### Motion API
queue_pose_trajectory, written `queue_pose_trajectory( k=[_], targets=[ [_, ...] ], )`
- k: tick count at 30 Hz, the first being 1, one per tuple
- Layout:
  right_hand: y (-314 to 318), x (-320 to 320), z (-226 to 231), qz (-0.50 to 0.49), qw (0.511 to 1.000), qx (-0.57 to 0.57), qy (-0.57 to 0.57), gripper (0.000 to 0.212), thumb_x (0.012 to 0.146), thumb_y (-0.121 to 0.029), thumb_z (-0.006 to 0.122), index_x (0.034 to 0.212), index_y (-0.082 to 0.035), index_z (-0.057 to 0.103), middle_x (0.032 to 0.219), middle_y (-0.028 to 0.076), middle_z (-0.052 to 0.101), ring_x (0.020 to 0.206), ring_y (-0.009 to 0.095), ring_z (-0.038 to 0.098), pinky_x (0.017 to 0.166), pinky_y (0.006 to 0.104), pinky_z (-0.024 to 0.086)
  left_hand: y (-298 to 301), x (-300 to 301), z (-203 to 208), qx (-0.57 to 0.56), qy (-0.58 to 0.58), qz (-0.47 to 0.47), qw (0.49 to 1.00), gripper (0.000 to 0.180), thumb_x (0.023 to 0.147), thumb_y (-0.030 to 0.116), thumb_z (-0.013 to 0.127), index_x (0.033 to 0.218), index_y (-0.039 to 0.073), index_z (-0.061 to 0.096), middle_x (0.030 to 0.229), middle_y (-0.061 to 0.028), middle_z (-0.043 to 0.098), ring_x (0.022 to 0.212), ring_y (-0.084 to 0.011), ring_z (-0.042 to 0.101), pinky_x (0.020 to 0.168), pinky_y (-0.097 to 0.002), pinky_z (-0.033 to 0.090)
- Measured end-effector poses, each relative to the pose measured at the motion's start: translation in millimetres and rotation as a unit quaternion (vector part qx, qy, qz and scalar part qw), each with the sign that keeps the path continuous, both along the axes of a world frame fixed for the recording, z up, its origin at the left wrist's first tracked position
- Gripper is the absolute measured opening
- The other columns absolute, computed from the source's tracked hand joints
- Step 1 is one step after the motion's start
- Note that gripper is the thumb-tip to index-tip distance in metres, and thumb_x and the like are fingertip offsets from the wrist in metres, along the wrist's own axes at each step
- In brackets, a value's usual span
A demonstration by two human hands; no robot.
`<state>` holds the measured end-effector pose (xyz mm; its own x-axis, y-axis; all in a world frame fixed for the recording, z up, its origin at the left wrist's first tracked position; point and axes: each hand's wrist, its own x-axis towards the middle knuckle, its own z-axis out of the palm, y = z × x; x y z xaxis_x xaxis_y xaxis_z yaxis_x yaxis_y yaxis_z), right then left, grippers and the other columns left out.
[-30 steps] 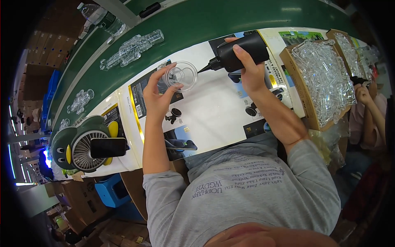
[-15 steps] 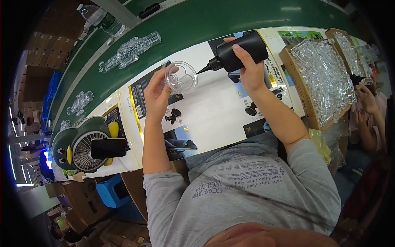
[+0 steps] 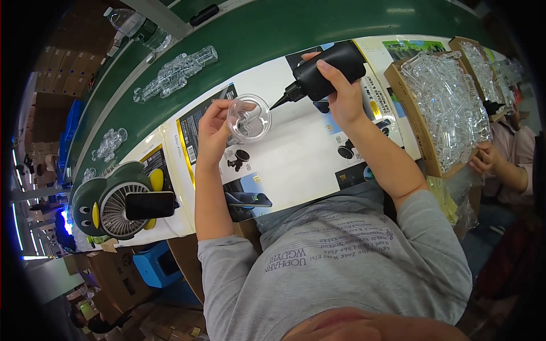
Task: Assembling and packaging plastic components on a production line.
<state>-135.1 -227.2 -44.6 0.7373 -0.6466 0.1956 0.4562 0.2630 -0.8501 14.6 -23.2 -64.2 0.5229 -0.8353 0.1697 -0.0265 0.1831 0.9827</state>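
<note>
My left hand (image 3: 213, 133) grips a round clear plastic piece (image 3: 250, 117) by its left side, with the circular rim facing up and right. In my right hand (image 3: 344, 96) is a black squeeze bottle (image 3: 330, 71), tipped so that its narrow nozzle (image 3: 280, 104) points down and left. The nozzle's tip is close to the right rim of the clear piece; whether they touch I cannot tell. Both hands are over a white printed cardboard sheet (image 3: 290, 153) on the bench.
A cardboard box (image 3: 418, 122) full of clear plastic parts stands at the right, near a co-worker's hand (image 3: 484, 157). Clear assembled pieces (image 3: 176, 74) lie on the green bench (image 3: 250, 42). At left are a penguin-shaped fan (image 3: 116, 204), a phone (image 3: 150, 205) and a water bottle (image 3: 136, 27).
The clear piece has turned in my left hand and sits slightly lower. The black bottle has shifted slightly left and down. At the right, the co-worker's hand has moved to the box's edge.
</note>
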Motion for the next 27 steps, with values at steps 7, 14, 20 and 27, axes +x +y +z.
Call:
queue_pose_trajectory(
  k=[7,14,20,27],
  targets=[
    [-2,1,1,0.041,0.998,0.050,0.020,0.026,0.082,-0.019,0.056,0.102,-0.002,0.055,0.101,0.010,0.061,0.085,0.014,0.060,0.073,0.0272,0.051,5,2,-3,0.051,0.002,-0.026,0.998,0.026,0.082,0.017,0.062,0.098,0.000,0.053,0.096,-0.0135,0.064,0.091,-0.0166,0.059,0.082,-0.0269,0.044],
    [-3,2,-1,0.073,0.995,0.067,0.025,0.027,0.082,-0.020,0.056,0.101,-0.002,0.056,0.100,0.010,0.061,0.084,0.014,0.060,0.073,0.0263,0.051,4,-2,5,0.038,0.045,-0.137,0.989,0.037,0.077,0.029,0.068,0.095,0.000,0.054,0.092,-0.0124,0.064,0.086,-0.0167,0.061,0.079,-0.0288,0.046],
    [-2,1,2,0.096,0.993,0.060,0.032,0.028,0.082,-0.021,0.056,0.101,-0.001,0.057,0.099,0.009,0.061,0.083,0.013,0.060,0.071,0.0260,0.050,6,-2,3,0.067,0.050,-0.179,0.980,0.038,0.077,0.031,0.068,0.093,-0.001,0.055,0.089,-0.0122,0.064,0.084,-0.0179,0.062,0.077,-0.0289,0.047],
    [0,-1,6,0.118,0.991,0.044,0.042,0.029,0.081,-0.023,0.056,0.099,-0.001,0.058,0.096,0.009,0.061,0.080,0.013,0.060,0.068,0.0256,0.050,2,-8,8,0.082,0.084,-0.257,0.959,0.034,0.081,0.027,0.063,0.092,-0.004,0.055,0.085,-0.0136,0.064,0.080,-0.0195,0.062,0.074,-0.0290,0.048]
  ],
)
